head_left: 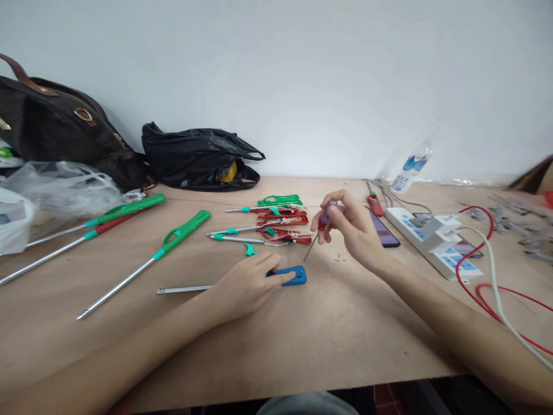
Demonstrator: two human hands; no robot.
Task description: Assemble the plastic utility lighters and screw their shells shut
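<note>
My left hand is closed over a long-necked lighter with a blue handle, holding it down on the table. Its index finger lies along the handle, and its metal tube sticks out on the left, under my wrist. In my right hand is a screwdriver with a clear red and purple handle, its shaft slanting down. The tip is just above the blue handle's far right end; I cannot tell if they touch. Several tiny screws lie to the right. A teal trigger sits behind my left hand.
Behind my hands lie several opened lighters with red and green shells. Green-handled lighters rest at left, near a black plastic bag. A power strip, a phone, a red cable and a leaning bottle occupy the right.
</note>
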